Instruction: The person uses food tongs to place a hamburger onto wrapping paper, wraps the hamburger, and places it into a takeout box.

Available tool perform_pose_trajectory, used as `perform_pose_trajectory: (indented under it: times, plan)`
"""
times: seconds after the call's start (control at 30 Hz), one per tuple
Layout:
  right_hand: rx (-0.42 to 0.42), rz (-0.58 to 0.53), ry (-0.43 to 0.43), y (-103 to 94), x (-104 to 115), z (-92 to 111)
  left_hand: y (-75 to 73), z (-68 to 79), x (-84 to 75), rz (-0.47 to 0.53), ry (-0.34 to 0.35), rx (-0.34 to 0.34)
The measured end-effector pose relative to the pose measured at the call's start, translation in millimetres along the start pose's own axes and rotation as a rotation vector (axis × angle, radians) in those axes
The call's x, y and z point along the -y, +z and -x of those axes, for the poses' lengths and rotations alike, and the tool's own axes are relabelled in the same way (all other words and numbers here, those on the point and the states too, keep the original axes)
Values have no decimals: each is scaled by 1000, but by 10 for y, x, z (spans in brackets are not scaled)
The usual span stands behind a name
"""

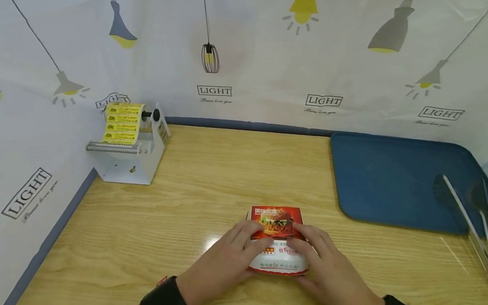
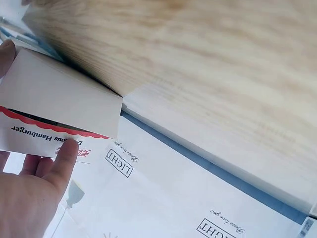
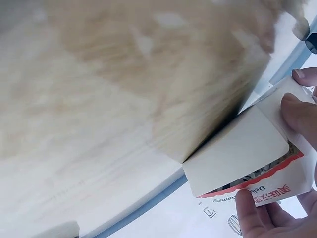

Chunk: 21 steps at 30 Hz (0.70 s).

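A red and white paper hamburger box (image 1: 276,221) with a burger picture on its lid sits on the wooden table. My left hand (image 1: 226,251) grips its left side, fingers over the lid's edge. From the other side my right hand (image 1: 328,259) holds the box, with fingertips on the lid and the thumb low at the front. In the left wrist view a dark slit shows between the white side flap and the scalloped red rim of the box (image 2: 59,89). A similar gap, with something dark inside, appears on the box (image 3: 237,153) in the right wrist view.
A white dispenser (image 1: 121,169) with a roll of yellow labels (image 1: 122,120) stands at the back left. On the right lies a blue tray (image 1: 388,176), with metal tongs (image 1: 481,231) reaching over its front edge. A printed white curtain (image 1: 254,40) lines the back and left.
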State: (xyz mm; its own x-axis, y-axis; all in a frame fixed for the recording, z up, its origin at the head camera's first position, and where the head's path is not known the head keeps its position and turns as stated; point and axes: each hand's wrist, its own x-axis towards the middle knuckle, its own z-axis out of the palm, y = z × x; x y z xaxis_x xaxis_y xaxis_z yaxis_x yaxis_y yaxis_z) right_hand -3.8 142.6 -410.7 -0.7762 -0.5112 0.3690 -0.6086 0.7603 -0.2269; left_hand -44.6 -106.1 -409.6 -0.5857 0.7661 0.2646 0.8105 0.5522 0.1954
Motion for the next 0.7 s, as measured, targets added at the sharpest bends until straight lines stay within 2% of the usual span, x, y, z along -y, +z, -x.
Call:
perform_pose_trajectory:
  times: [0.27,0.43,0.5,0.6,0.7]
  plan:
    - [19,29,-20,35,-7,17,22,8,2,-21,-14,69]
    - [29,25,15,-18,9,4,5,36,-5,2,-33,40]
    - [16,1,42,-69,3,-11,-47,56,-6,53,-66,-2]
    - [-27,-64,102,-166,-52,-32,-178,89,31,140,-151,-73]
    - [-44,-97,179,-264,-167,-53,-317,143,150,139,-266,-112]
